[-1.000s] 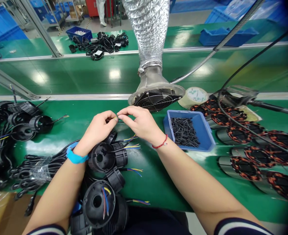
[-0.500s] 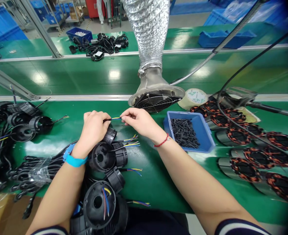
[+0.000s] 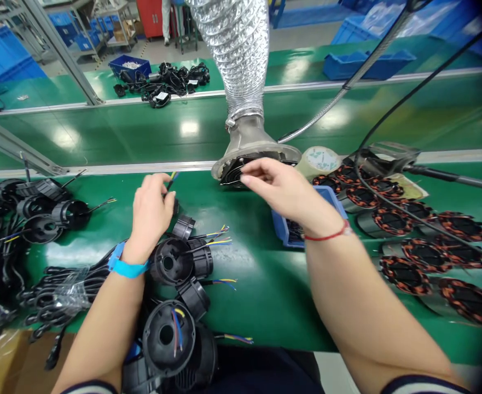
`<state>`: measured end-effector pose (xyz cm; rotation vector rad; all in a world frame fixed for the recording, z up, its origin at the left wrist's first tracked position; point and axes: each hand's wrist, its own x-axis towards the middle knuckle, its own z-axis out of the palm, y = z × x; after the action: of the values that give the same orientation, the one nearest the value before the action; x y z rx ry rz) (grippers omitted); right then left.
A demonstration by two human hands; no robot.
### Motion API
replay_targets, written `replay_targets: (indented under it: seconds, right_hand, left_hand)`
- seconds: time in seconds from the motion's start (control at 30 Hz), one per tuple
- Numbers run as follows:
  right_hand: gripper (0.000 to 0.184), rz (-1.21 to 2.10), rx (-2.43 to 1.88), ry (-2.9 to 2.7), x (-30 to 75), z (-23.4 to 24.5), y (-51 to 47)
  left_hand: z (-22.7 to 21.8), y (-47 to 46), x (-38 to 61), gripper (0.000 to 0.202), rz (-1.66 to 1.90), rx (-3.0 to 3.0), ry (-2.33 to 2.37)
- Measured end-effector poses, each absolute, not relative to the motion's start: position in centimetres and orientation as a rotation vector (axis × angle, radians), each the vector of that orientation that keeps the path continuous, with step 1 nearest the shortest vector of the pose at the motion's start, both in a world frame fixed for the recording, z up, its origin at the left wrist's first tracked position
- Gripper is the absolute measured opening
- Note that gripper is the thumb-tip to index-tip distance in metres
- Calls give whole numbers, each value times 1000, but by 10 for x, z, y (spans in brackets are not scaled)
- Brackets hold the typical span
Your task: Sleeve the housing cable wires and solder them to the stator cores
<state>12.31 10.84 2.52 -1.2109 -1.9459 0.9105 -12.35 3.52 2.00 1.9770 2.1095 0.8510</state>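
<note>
My left hand (image 3: 152, 213) is closed around a black cable; yellow and blue wire ends (image 3: 173, 178) stick up past its fingers. Most of that cable is hidden by the hand. In front of the round fan hood (image 3: 224, 171), my right hand (image 3: 284, 191) hangs in the air with thumb and bent fingers apart and nothing visible between them. Its wrist covers part of a blue bin (image 3: 280, 230) of short black pieces. Below my left hand, black round housings (image 3: 170, 261) lie in a row, with coloured wire ends (image 3: 220, 241) pointing right.
Copper-wound motor stators (image 3: 425, 253) fill the right side, with a tape roll (image 3: 319, 161) behind them. A silver duct (image 3: 241, 60) comes down to the hood. Bundled black cables (image 3: 70, 290) and more housings (image 3: 72, 213) lie at left. A cardboard box (image 3: 27, 364) is front left.
My right hand has let go of the wire ends and moved right and up, in front of the hood and over the bin. My left hand has turned more upright, still with the cable.
</note>
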Motion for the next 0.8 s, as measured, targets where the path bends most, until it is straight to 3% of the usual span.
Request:
replay_targets:
  seconds: [0.17,0.27,0.4,0.6,0.8]
  right_hand:
    - [11,728,-1582,-2247,193,9,96]
    - [24,657,-1651,-2287,213,-9,86]
    - [43,518,-1646,-2504,214,-21,77]
    - [29,272,-1785,-2472,195,-23,75]
    - [24,346,-1772,-2251,199,-28,76]
  left_hand:
    - [32,29,-116,27,311,2000,1296]
    - [37,29,-115,42,47,2053,1288]
    - [39,32,-112,44,-180,2061,1430]
    - [33,38,-116,28,-327,2069,1344]
    - [26,39,-118,19,-195,2148,1318]
